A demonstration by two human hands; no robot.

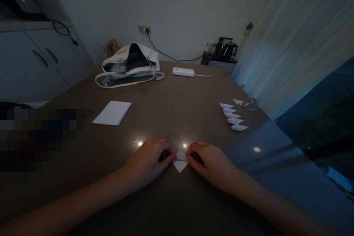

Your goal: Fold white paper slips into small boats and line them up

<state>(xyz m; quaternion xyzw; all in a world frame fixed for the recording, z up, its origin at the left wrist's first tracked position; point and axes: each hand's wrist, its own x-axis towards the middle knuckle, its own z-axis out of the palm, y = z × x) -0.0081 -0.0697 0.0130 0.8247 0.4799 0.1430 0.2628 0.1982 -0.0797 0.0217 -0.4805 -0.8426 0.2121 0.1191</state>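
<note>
A small piece of folded white paper (180, 166), diamond-shaped with a crease line across its middle, is at the near centre of the table. My left hand (153, 156) pinches its left corner between thumb and fingers. On the opposite corner, my right hand (206, 158) grips the paper the same way. Several small folded paper boats (232, 115) stand in a row to the right, beyond my right hand. Farther left lies a stack of white paper sheets (113, 113).
White paper scraps (243, 102) lie near the table's right edge. Toward the back are a white handbag (132, 61) and a white power bank (183, 72) with a short cable. A black kettle (229, 49) stands past the far edge, and a curtain (276, 37) hangs at the right.
</note>
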